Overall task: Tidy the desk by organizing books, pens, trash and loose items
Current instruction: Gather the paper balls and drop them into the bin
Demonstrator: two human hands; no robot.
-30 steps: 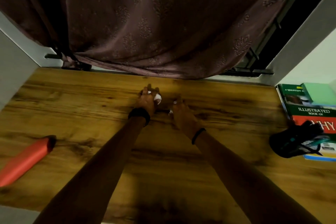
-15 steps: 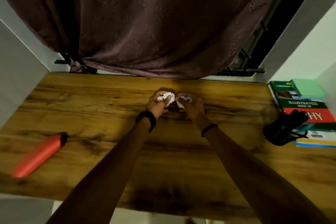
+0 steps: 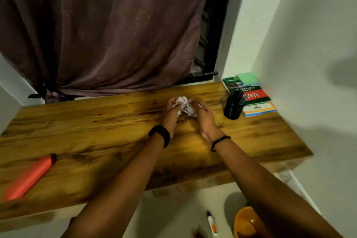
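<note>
Crumpled white paper (image 3: 184, 104) is cupped between both my hands above the middle of the wooden desk (image 3: 96, 131). My left hand (image 3: 172, 112) curls around its left side. My right hand (image 3: 202, 116) presses it from the right. A stack of books (image 3: 251, 96) lies at the desk's far right corner. In front of that stack stands a black pen holder (image 3: 232, 109) with pens in it. A red roll (image 3: 29, 177) lies at the desk's left front.
A dark curtain (image 3: 106, 29) hangs behind the desk. White walls close in on both sides. On the floor below the desk's front edge lie a glue stick (image 3: 212, 226) and an orange bowl (image 3: 248, 222).
My hands gathered the paper pieces into one wad between them and lifted it slightly. The view pulled back and swung right, showing the desk's front edge and the floor.
</note>
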